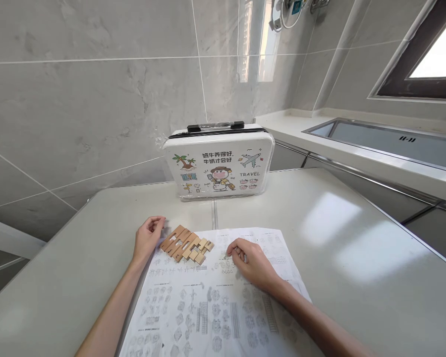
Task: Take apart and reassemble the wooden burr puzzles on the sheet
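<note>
Several flat wooden puzzle pieces [186,244] lie fitted side by side near the top left of a printed paper sheet [223,287]. The left-hand pieces are darker brown, those at the right paler, and some carry dark numbers. Just left of them rests my left hand [148,235], its fingers curled in; whether anything is inside them is hidden. On the sheet, to the right of the pieces and apart from them, my right hand [250,259] has its fingers bent and the tips pressed together. What they hold, if anything, I cannot make out.
A white suitcase [219,171] with cartoon prints and a black handle stands upright behind the sheet, against the wall. The pale table [330,277] has a seam down its middle. At the right are a counter [286,124] and a metal sink [390,141].
</note>
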Demonstrator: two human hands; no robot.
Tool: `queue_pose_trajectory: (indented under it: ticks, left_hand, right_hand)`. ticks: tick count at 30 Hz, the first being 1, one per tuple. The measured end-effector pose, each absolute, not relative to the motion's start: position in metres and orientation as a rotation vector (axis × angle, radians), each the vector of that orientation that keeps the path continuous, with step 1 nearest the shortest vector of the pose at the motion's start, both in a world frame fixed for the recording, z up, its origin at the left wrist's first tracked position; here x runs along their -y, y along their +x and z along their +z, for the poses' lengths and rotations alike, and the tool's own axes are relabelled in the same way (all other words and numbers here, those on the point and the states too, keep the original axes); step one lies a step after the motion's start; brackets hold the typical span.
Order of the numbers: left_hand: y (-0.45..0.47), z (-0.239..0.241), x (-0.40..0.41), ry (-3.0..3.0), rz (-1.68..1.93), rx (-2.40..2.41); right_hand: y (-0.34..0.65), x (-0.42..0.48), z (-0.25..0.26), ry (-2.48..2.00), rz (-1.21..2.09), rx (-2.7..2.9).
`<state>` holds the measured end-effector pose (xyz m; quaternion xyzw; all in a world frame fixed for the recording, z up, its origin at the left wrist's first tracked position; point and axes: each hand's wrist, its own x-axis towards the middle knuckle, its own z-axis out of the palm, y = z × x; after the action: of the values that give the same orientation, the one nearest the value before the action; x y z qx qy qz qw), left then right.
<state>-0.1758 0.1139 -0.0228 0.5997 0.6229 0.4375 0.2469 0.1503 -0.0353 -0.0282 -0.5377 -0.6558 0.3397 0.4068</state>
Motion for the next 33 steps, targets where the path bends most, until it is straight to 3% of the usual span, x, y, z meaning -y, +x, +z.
queue_pose_trajectory:
  ticks: [33]
  left_hand:
    - [-0.1757, -0.0214, -0.1130, 1.624, 1.158, -1.702]
  right_hand:
    - [0.1498, 0.0363, -0.0285, -1.363, 0.837, 1.695]
